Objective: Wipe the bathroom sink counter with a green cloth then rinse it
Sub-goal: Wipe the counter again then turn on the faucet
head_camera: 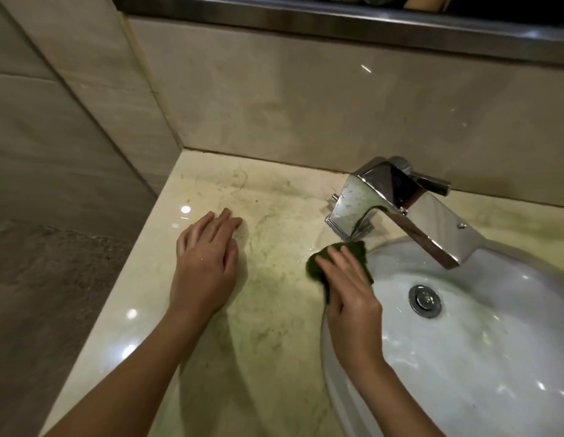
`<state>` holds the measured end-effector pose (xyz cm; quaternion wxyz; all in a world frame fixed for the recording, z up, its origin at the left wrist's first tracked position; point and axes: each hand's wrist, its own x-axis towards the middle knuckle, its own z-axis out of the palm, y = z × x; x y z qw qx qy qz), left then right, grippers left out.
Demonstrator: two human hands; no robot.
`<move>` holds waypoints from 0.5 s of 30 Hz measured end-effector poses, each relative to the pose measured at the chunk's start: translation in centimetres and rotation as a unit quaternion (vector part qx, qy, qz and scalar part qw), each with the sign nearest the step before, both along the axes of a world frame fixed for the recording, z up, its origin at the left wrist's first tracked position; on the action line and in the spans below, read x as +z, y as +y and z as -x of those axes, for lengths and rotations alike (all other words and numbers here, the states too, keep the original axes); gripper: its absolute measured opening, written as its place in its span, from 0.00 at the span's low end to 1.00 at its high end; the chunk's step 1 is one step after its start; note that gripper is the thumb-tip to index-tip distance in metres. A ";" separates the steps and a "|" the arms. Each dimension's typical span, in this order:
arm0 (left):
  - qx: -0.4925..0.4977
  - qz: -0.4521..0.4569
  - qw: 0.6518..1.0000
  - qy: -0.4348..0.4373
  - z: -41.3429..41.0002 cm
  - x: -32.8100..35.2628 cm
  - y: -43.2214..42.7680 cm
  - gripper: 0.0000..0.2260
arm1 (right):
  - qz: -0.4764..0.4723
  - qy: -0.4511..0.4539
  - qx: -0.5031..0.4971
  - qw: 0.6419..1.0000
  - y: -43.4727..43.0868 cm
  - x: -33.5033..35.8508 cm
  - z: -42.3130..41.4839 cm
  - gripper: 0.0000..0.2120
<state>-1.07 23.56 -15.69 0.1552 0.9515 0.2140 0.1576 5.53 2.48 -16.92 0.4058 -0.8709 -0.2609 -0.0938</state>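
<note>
At the near edge of the cream marble counter with faint green veining [268, 310], two bare forearms reach in from below. The left hand [208, 263] rests palm-down on the stone left of the basin, fingers straight and close together, holding nothing; it seems to be there as a brace. The right hand [353, 298] lies over the small dark green cloth [358, 251], fingers extended and slightly spread, pressing it flat to the counter rather than clenching it. The thumb's hold cannot be made out from here.

The cloth sits on the strip of counter between the rim of the white oval ceramic basin [463, 367] and the base of the tap, touching or nearly touching that base. It will probably handle as a light, limp thing. It is soft enough to bunch under the palm and to follow the stone into the corner by the tap, and it is likely damp, so it may slide on the glossy surface. For wiping, a flat palm over its middle should do. For rinsing, gathering it into the fist would give a surer hold, since a pinched corner would leave the rest dangling.

It looks crumpled and uneven, a deep mossy green. Only its far edge and left side show around the hand.

Beyond it stands the angular chrome tap [397, 200], its spout reaching over the basin above the round metal drain plug [425, 300]. No water runs. Behind rise the beige glossy wall tiles [306, 105] and a brushed metal ledge [306, 20].
</note>
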 end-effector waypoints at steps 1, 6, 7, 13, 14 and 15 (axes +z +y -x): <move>0.000 -0.002 1.000 -0.002 0.0 -0.1 0.0 0.18 | -0.021 0.002 -0.023 1.000 -0.3 -0.1 -1.0 0.20; 0.004 -0.005 1.000 -0.005 -0.1 -0.1 0.0 0.19 | -0.050 -0.029 -0.055 0.997 -2.7 -0.8 -4.6 0.15; 0.004 -0.005 1.000 -0.004 -0.1 0.0 -0.1 0.19 | -0.059 -0.021 -0.083 0.995 -2.8 -0.8 -5.3 0.16; 0.006 -0.003 1.000 0.001 -0.1 -0.1 0.0 0.19 | -0.087 0.045 -0.067 0.993 -1.6 0.1 -2.4 0.16; 0.008 -0.004 1.000 0.002 0.0 -0.1 0.0 0.19 | -0.077 0.059 -0.025 0.995 -1.2 0.1 -0.2 0.17; 0.009 -0.003 1.000 0.003 0.0 0.0 0.0 0.19 | -0.062 0.066 0.019 0.996 -0.9 0.1 1.8 0.18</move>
